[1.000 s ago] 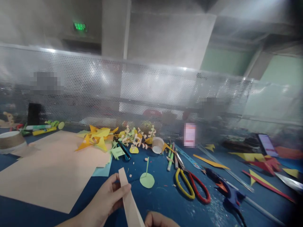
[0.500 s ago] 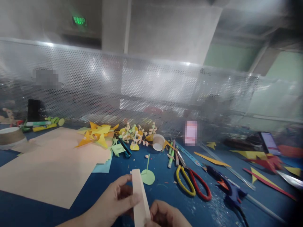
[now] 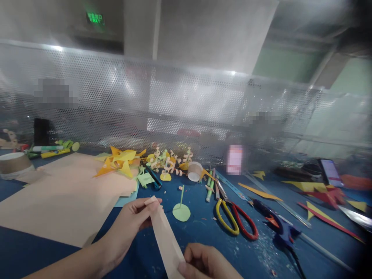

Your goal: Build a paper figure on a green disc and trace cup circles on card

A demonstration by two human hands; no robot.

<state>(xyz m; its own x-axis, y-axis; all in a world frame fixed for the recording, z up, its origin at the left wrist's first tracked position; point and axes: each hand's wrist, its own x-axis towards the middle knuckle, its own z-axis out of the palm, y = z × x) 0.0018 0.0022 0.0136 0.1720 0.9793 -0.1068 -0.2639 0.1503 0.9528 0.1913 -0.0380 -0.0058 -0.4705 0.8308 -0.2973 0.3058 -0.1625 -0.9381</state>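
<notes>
Left hand: the left hand (image 3: 128, 228) comes in from 7 o'clock, fingers curled and thumb pressed against the fingertips, pinching the upper end of the paper strip (image 3: 165, 237).
Right hand: the right hand (image 3: 206, 263) sits at 6 o'clock at the bottom edge, partly cut off; its fingers are curled in and the thumb presses on the strip's lower end.
Paper strip: a narrow peach strip, held in the air above the tabletop (image 3: 200, 236), slanting from the left hand at 11 o'clock down to the right hand at 5 o'clock. Both hands grip it, one at each end.
Green cut-out: a pale green paper disc with a thin stem (image 3: 181, 211) lies flat on the blue tabletop at 1 o'clock from the strip, near it but not touching.
Scissors: a pair with one yellow and one red handle (image 3: 235, 221) lies at 3 o'clock from the green cut-out, blades pointing away from the person.
Peach sheet: a large peach sheet (image 3: 58, 201) lies flat at 9 o'clock from the left hand, with a light blue sheet showing under its right edge.
Yellow scraps: a heap of yellow and orange paper shapes (image 3: 119, 164) rests at the sheet's far corner, at 12 o'clock from the left hand.
Paper cup: a small cup on its side (image 3: 194, 171) lies at 12 o'clock from the green cut-out.
Glue gun: a dark blue tool (image 3: 279, 228) lies at 3 o'clock from the scissors.
Screen: a perforated metal panel (image 3: 186, 104) stands along the far edge of the tabletop.
</notes>
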